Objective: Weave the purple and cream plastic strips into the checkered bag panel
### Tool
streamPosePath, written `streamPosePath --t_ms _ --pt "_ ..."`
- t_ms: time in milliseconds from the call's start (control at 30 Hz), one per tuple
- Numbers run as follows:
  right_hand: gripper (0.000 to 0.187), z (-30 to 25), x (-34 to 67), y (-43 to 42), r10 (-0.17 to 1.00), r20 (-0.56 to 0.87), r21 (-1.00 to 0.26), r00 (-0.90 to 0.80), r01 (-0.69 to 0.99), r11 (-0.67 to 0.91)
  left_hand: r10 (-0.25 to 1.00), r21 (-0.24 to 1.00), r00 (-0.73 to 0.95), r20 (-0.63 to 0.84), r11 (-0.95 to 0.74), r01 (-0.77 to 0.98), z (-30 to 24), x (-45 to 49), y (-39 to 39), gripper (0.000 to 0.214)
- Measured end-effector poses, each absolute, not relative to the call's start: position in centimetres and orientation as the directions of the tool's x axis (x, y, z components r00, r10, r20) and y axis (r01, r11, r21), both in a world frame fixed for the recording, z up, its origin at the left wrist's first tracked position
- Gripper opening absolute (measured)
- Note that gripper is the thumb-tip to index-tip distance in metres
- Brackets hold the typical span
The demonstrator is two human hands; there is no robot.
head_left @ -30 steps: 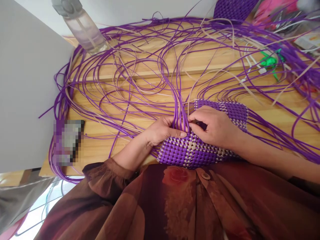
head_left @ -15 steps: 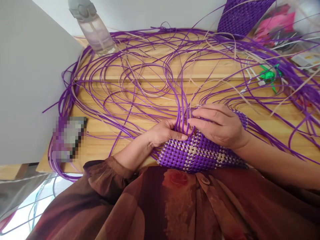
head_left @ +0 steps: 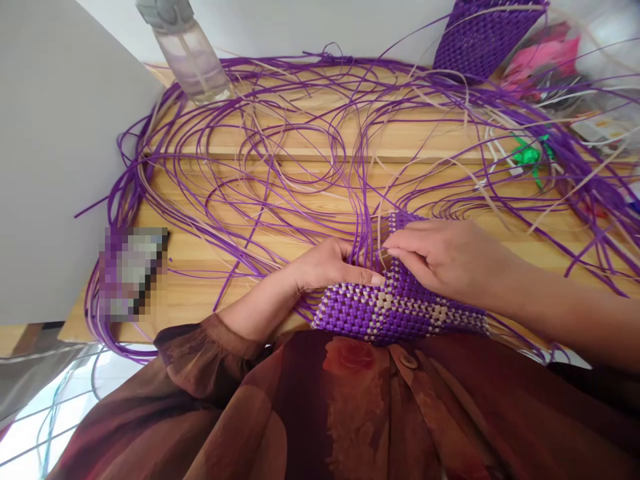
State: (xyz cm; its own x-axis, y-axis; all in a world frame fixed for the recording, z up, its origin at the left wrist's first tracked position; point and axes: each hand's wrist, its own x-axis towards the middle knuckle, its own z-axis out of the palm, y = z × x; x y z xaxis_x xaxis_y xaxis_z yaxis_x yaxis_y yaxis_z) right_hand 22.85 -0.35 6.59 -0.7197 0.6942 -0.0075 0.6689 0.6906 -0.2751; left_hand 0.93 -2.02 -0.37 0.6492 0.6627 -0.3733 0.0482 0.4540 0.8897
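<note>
A purple and beige woven piece [head_left: 350,312] rests at the table's near edge, against my clothing, with long loose strands rising from its far edge. My left hand [head_left: 330,267] grips that edge, its thumb on top of the weave and its fingers behind the upright purple strands [head_left: 364,227]. Thumb and forefinger of my right hand [head_left: 435,257] are pinched together at a beige strand [head_left: 381,233] just right of the purple ones. Part of the weave is hidden under my right hand.
Purple and beige strands loop across the wooden table [head_left: 200,290]. A water bottle [head_left: 193,63] stands back left, and a blurred-out flat object [head_left: 133,273] lies at left. Back right are a purple woven panel [head_left: 485,40], a pink item [head_left: 545,60], white cables and a green thing [head_left: 530,153].
My right hand has turned and closed from spread fingers into a pinch at the beige strand. The purple strands beside it lean less apart. My left hand keeps its hold on the weave.
</note>
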Motion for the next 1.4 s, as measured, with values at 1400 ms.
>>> streamPosePath --t_ms 1400 --pt "0.028 6.7 23.6 -2.5 0.827 -0.053 -0.52 -0.56 0.722 0.456 0.844 0.902 0.394 -0.365 0.426 -0.077 -0.9 3.1 -3.6 0.029"
